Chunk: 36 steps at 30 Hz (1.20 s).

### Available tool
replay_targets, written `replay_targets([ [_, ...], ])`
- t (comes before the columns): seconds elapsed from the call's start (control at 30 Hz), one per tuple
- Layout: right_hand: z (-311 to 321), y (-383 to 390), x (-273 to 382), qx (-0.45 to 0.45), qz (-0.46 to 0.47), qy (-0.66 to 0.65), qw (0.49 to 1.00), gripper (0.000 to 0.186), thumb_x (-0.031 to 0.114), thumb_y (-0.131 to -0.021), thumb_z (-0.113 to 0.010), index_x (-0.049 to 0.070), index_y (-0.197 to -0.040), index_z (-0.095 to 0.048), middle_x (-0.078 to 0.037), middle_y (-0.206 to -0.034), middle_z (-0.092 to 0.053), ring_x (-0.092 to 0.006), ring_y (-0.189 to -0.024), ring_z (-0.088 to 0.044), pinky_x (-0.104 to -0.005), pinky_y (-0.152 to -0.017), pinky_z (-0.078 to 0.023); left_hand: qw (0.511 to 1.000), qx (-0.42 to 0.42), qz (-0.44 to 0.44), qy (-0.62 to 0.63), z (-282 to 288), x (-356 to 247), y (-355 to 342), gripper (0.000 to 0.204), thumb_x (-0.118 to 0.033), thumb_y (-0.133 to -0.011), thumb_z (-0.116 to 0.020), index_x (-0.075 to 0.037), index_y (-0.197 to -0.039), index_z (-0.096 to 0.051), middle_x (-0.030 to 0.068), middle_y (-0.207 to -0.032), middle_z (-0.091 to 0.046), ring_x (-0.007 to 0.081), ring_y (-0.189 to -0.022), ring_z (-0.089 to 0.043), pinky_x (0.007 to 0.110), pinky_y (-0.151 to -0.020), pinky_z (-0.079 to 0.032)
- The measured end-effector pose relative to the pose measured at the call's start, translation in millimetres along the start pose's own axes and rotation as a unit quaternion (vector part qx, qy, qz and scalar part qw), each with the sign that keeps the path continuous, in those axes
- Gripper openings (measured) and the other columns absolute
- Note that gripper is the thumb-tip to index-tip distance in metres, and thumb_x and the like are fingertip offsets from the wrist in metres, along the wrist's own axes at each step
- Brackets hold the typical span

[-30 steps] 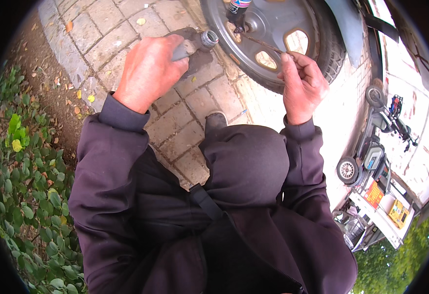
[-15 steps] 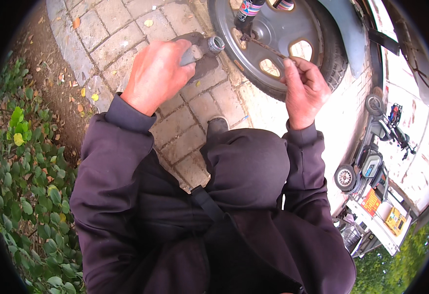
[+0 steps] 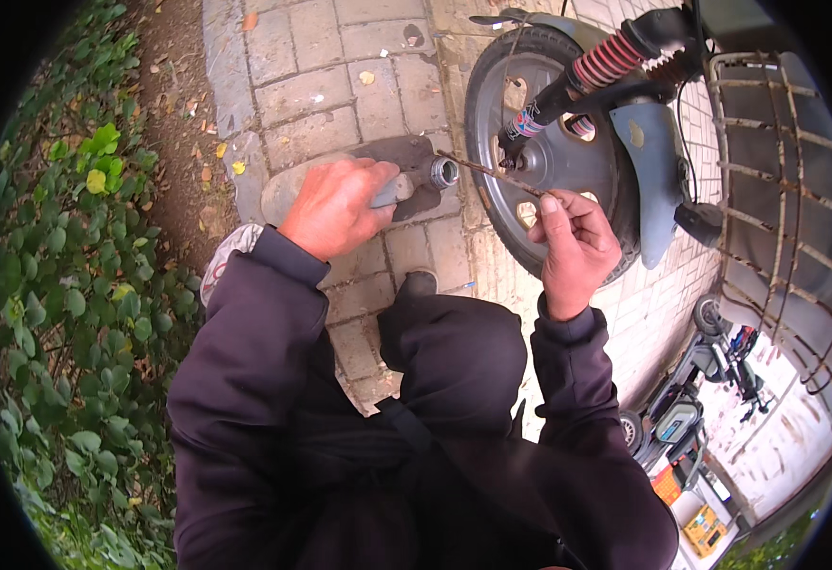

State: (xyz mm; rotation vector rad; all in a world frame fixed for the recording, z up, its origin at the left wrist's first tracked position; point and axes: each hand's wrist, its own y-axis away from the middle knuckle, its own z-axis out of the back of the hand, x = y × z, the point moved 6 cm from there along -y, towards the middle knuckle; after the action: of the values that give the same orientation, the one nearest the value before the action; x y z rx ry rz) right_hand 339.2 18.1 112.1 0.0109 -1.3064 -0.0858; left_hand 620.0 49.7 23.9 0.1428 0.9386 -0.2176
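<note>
My left hand (image 3: 340, 207) is closed around a grey bottle-like container (image 3: 392, 190). Its open, threaded mouth (image 3: 444, 172) points right, and most of the body is hidden by my fingers and palm. Between the thumb and fingers of my right hand (image 3: 579, 249) is a thin, rusty-brown rod (image 3: 492, 174). The rod slants up to the left, its far tip close to the container's mouth; whether they touch I cannot tell. Just beyond the rod stands a scooter's wheel (image 3: 568, 161) with a grey rim.
A fork leg with red-ringed boot (image 3: 606, 65) rises from the wheel, beside a rusty wire basket (image 3: 777, 190). Paving (image 3: 311, 90) with a dark patch lies below my hands. Leafy shrubs (image 3: 83, 313) line the left; another scooter (image 3: 687, 408) stands at right.
The view has shifted, showing more of the scooter's front and the basket. My right hand has come nearer my left, bringing the rod's tip closer to the container's mouth.
</note>
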Motion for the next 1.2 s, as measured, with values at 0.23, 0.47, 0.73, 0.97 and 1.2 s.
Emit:
replay_targets([
  [0.23, 14.2, 18.7, 31.5, 0.01, -0.084, 0.022, 0.996, 0.015, 0.004, -0.1, -0.078, -0.007, -0.109, -0.074, -0.005, -0.086, -0.074, -0.0077, -0.066, -0.065, -0.0226, -0.061, -0.052, 0.989, -0.073, 0.103, 0.075, 20.2, -22.8, 49.4, 0.049, -0.013, -0.083, -0.081, -0.004, -0.13, -0.071, 0.0195, -0.119, -0.075, 0.0448, -0.106, -0.071, 0.05, -0.088, -0.058],
  [0.47, 39.3, 58.7, 88.6, 0.03, -0.137, -0.001, 0.99, 0.013, 0.006, -0.101, -0.078, -0.004, -0.109, -0.075, -0.004, -0.085, -0.073, -0.0071, -0.066, -0.065, -0.0226, -0.062, -0.053, 0.975, -0.097, 0.135, 0.146, 42.4, -97.6, 108.2, 0.049, -0.009, -0.083, -0.08, -0.002, -0.131, -0.071, 0.0207, -0.118, -0.075, 0.0456, -0.107, -0.071, 0.049, -0.089, -0.058],
  [0.73, 131.0, 146.2, 185.9, 0.023, -0.214, 0.001, 0.977, 0.013, 0.006, -0.101, -0.078, -0.005, -0.108, -0.076, -0.003, -0.086, -0.073, -0.006, -0.065, -0.062, -0.0224, -0.06, -0.05, 0.991, -0.032, 0.096, 0.084, 68.4, -260.8, 151.3, 0.048, -0.008, -0.082, -0.081, -0.002, -0.128, -0.073, 0.0193, -0.111, -0.075, 0.0443, -0.099, -0.072, 0.049, -0.086, -0.059],
  [0.97, 248.8, 216.4, 210.8, 0.005, -0.259, -0.036, 0.965, 0.017, 0.01, -0.102, -0.078, -0.005, -0.109, -0.076, -0.004, -0.087, -0.073, -0.0075, -0.066, -0.063, -0.0232, -0.06, -0.051, 0.994, 0.061, 0.069, 0.063, 40.4, -407.9, 165.7, 0.046, -0.01, -0.083, -0.08, -0.002, -0.128, -0.073, 0.021, -0.112, -0.075, 0.0448, -0.101, -0.072, 0.048, -0.086, -0.059],
  [1.2, 398.7, 220.7, 220.1, 0.009, -0.211, -0.084, 0.974, 0.011, 0.006, -0.1, -0.077, -0.004, -0.106, -0.077, -0.002, -0.083, -0.073, -0.0051, -0.067, -0.06, -0.0233, -0.06, -0.05, 0.991, 0.083, 0.092, 0.043, -52.5, -526.8, 143.6, 0.05, -0.012, -0.088, -0.081, -0.001, -0.136, -0.07, 0.0236, -0.123, -0.074, 0.0425, -0.111, -0.074, 0.045, -0.095, -0.059],
])
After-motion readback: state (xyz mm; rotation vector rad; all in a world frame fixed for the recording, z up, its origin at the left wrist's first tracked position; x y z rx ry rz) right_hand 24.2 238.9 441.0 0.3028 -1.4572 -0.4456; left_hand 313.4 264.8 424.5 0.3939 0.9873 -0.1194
